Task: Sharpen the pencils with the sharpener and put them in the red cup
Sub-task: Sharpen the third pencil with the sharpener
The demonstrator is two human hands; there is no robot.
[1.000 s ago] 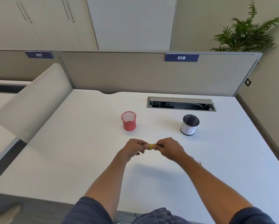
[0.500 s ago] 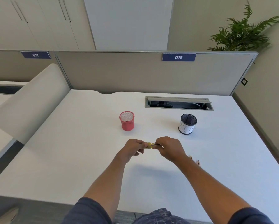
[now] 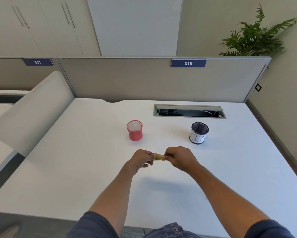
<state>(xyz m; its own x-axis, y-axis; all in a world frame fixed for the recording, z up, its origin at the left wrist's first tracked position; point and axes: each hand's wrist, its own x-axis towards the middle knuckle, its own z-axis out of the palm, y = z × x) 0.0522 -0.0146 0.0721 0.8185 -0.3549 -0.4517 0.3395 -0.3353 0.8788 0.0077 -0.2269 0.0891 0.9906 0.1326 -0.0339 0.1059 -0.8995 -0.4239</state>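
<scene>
Nothing much has shifted this past second: my left hand [image 3: 140, 160] stays clamped on the yellow sharpener [image 3: 158, 157], my right hand [image 3: 179, 158] pinching the hidden pencil, red cup [image 3: 134, 130] waiting at eleven o'clock.

White desk [image 3: 75, 169] with red mesh cup [image 3: 134, 130] and, well apart, black mesh cup [image 3: 199, 133].

I see a red mesh cup [image 3: 134, 130] and a yellow sharpener [image 3: 159, 157] on my white desk [image 3: 75, 169]. The other cup [image 3: 199, 133] is black mesh with a white label.
</scene>
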